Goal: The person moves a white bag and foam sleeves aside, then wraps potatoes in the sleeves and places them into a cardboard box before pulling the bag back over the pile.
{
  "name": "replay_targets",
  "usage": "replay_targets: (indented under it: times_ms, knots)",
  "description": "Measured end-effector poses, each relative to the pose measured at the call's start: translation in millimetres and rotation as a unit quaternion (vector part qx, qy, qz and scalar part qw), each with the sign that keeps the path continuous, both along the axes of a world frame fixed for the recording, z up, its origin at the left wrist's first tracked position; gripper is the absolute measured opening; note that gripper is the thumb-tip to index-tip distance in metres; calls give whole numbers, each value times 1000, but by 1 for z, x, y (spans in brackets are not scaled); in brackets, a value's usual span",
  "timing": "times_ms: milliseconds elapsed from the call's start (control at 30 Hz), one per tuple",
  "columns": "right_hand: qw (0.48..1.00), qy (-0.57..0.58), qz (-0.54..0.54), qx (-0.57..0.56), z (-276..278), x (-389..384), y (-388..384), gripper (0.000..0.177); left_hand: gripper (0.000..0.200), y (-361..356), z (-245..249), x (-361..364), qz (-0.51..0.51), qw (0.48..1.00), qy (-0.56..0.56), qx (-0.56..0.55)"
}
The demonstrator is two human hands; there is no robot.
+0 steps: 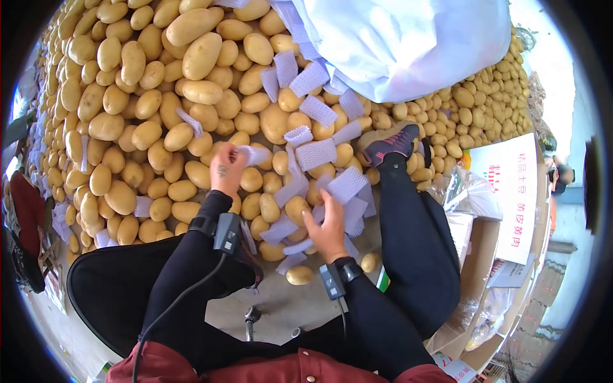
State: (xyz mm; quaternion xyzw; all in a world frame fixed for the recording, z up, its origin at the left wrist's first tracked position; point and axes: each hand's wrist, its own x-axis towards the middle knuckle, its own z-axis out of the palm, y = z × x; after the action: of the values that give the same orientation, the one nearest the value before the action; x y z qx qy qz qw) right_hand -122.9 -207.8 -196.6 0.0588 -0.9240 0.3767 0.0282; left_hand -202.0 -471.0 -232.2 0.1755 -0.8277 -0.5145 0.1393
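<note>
My left hand point(227, 169) is closed in a pinch at the end of a pale foam net sleeve point(255, 155), above the potato pile point(182, 189). Lower and to the right, my right hand point(329, 228) has its thumb and fingers apart, with nothing visible held. A potato point(297, 208) lies just beside its thumb. More foam net sleeves surround this hand, among them a wide one point(347, 184) just beyond the fingertips and another point(316, 154) farther up. Both wrists wear black straps with small devices.
A large white sack point(408, 45) rests on the pile at the top. At right stands an open cardboard box point(482, 262) with plastic wrap point(463, 191) by it. My shoe point(391, 143) is against the potatoes. One loose potato point(370, 262) lies on the floor.
</note>
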Motion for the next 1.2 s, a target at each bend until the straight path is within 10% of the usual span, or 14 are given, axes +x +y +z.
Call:
replay_targets:
  times_ms: [67, 133, 267, 433, 633, 733, 867, 1033, 1200]
  knots:
    - [979, 116, 142, 89, 34, 17, -21, 48, 19, -1, -2, 7, 57, 992, -16, 109]
    - [943, -27, 285, 171, 19, 73, -57, 39, 20, 4, 9, 26, 78, 987, -6, 140]
    - [936, -33, 183, 298, -64, 126, -81, 37, 23, 11, 42, 67, 79, 995, -53, 9]
    - [923, -100, 285, 239, -40, 91, -63, 53, 13, 21, 76, 110, 104, 994, 27, 14]
    - [956, -252, 2, -152, 30, 73, -36, 60, 18, 58, 96, 150, 37, 995, -47, -83]
    - [783, -336, -76, -517, 102, 82, -27, 58, 23, 95, 119, 172, -47, 997, -53, 28]
    - [986, 11, -17, -165, 108, 99, -17, 58, 18, 135, 147, 199, -59, 972, -62, 219]
    - [933, -127, -22, -336, 120, 102, 21, 48, 16, 135, 179, 215, 10, 770, -190, 609]
    - [878, -255, 56, -402, 117, 116, 38, 59, 28, 118, 168, 214, -37, 685, -234, 689]
